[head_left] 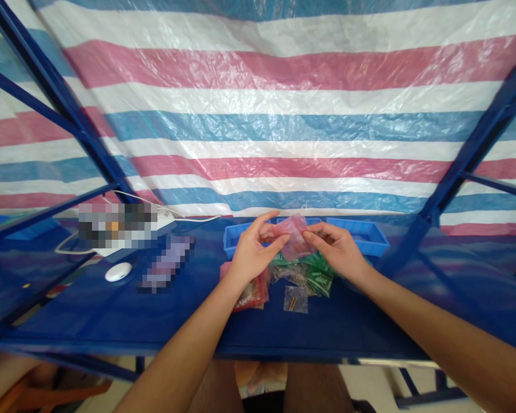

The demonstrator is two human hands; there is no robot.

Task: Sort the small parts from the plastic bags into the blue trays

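Observation:
A small pink see-through plastic bag (293,236) is held up between both hands above the blue table (112,310). My left hand (253,249) pinches its left edge with thumb and fingers. My right hand (336,246) pinches its right edge. Under the hands lies a heap of small bags: green ones (319,276), a red one (251,293) and a clear one (295,299) with small metal parts inside.
Blue plastic trays (361,234) stand behind the hands. A white round object (118,271) and white cables (69,244) lie at the left. A striped tarpaulin (284,115) on a blue frame (464,166) closes the back and sides.

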